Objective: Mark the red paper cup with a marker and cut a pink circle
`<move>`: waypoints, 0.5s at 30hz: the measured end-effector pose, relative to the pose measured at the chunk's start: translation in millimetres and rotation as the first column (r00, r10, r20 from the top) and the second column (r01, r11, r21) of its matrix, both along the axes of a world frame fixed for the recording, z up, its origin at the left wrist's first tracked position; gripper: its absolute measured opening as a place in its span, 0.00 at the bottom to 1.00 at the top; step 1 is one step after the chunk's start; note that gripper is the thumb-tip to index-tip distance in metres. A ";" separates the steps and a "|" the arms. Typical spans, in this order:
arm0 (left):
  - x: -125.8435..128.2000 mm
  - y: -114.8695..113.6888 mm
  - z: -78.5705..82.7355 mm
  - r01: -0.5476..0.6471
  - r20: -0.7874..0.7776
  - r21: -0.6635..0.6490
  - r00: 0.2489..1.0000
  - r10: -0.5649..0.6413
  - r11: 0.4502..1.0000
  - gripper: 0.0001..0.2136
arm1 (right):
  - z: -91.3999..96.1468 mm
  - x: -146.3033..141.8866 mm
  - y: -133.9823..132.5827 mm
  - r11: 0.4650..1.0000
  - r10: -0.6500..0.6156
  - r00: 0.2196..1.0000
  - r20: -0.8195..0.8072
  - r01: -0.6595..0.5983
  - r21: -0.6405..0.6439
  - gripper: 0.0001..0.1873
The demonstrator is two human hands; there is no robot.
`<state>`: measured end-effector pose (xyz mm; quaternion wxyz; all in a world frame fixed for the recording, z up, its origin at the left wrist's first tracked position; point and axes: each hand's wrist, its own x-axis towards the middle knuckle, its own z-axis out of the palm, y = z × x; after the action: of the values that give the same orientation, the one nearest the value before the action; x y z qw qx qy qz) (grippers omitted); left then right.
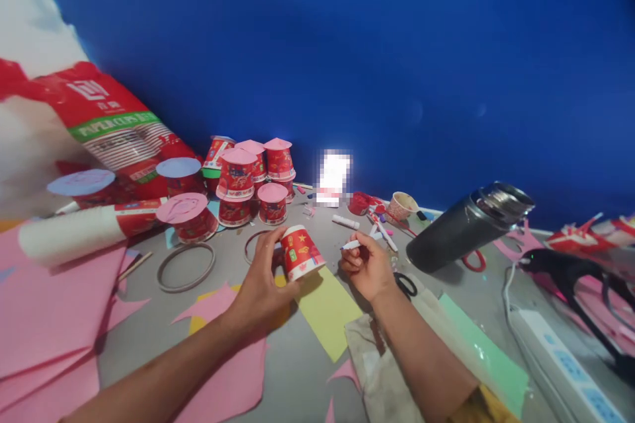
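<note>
Holding a red paper cup point(301, 251) on its side, the left hand point(262, 287) wraps its fingers around it near the middle of the grey table point(297, 370). Just beside it, the right hand point(366, 269) pinches a white marker point(353, 244). A yellow paper strip point(325, 309) lies under them. More red cups point(251, 180) stand stacked by the far edge.

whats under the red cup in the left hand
A yellow paper strip on the grey table; the red cup and left hand cover its far end.
</note>
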<state>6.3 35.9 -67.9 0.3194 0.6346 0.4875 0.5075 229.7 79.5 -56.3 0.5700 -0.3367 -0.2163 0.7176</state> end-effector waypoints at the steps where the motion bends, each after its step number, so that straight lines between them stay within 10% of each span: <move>1: -1.8 -0.1 1.1 0.001 -0.018 0.009 1.000 -0.001 1.000 0.35 | -0.1 -2.9 -1.4 1.000 0.022 1.000 0.006 -0.022 0.004 0.21; 15: -15.0 13.0 -5.7 0.120 -0.257 0.094 0.962 -0.093 0.988 0.35 | 5.1 -22.1 -17.6 0.956 -0.251 0.950 0.188 0.212 0.204 0.23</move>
<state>-8.7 48.9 -73.6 0.2466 0.7358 0.4608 0.4306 207.6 61.9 -51.2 0.6526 -0.3810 -0.2991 0.5827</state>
